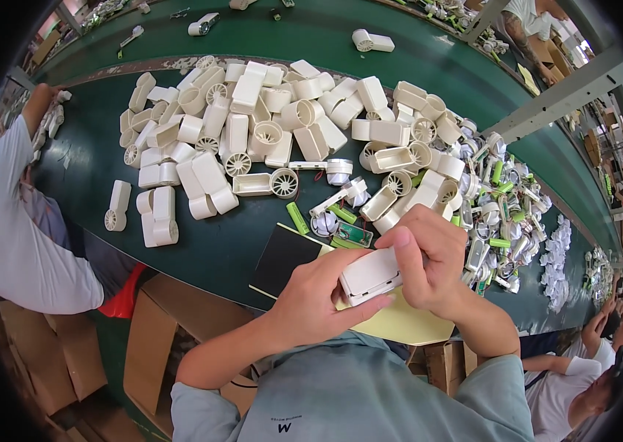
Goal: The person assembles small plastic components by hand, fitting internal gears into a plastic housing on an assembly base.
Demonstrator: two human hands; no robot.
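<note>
A white plastic housing (pixel 370 275) with rounded corners is held close in front of me, over the table's near edge. My left hand (pixel 319 291) wraps round its left side, thumb along the near edge. From the right, my right hand (pixel 433 258) closes on its other end with curled fingers, the thumb at the top face; those fingertips are partly hidden. Just beyond lie a green circuit board (pixel 354 234) in a small casing, a green battery cell (pixel 297 218) and a white round motor part (pixel 324 224).
Many cream fan housings (pixel 245 92) are heaped across the table. A pile of motor assemblies with green cells (pixel 499 221) sits right, beside white pieces (pixel 556 258). A black pad (pixel 282 258) and yellow sheet (pixel 422 324) lie near me. Co-workers sit on both sides; a grey post (pixel 554 96) slants at right.
</note>
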